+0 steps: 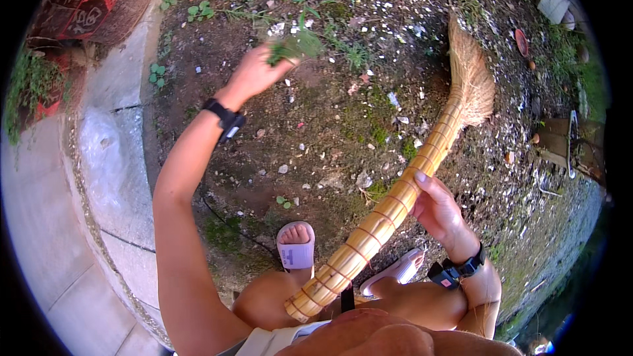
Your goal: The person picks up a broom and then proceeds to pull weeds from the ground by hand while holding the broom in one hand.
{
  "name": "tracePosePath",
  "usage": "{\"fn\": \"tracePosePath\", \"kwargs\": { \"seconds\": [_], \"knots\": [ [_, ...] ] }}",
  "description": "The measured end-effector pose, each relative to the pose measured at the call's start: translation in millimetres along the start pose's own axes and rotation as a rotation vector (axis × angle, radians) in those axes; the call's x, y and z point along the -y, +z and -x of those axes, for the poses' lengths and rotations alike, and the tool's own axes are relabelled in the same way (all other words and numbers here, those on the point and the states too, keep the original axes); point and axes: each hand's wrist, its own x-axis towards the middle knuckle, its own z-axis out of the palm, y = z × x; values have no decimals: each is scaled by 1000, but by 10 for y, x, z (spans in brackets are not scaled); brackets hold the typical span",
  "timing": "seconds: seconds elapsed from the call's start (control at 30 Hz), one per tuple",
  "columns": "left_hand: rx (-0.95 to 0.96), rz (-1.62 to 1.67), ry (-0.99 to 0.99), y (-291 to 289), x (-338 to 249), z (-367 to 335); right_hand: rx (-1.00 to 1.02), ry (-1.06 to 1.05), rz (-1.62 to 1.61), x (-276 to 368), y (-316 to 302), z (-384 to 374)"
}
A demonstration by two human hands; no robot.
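My left hand [258, 74] reaches out over the dirt, its fingers closed on a small bunch of green weeds [298, 47] that is smeared by motion. On the other side, my right hand [436, 211] grips a straw broom [389, 214] around its bound yellow handle. The broom slants across the front of me: its handle end lies near my thigh, and its flared bristles [471, 76] point to the far right, close to the ground. My right thumb shows on top of the handle; the other right fingers are mostly hidden behind it.
Bare soil [316, 132] with pebbles, moss and small weeds [356, 56] spreads around my sandalled feet [297, 244]. A concrete kerb [125, 151] carries clear plastic [105, 151] on the left. Far left stands a dark red patterned pot [99, 3]. A wooden piece [557, 145] lies at right.
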Motion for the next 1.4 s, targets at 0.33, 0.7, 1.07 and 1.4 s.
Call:
{"fn": "tracePosePath", "kwargs": {
  "seconds": [0.33,0.7,1.07,1.4],
  "knots": [
    [127,-463,170,1129,-421,-873,-38,-23,-33,-47,-125,193],
    [-85,296,88,700,-611,-388,-13,1,-5,25,-195,222],
    [61,-106,543,306,-419,616,22,-10,10,-39,-93,48],
    [430,-44,680,1309,-918,854,60,-61,4,57,-5,114]
  ]
}}
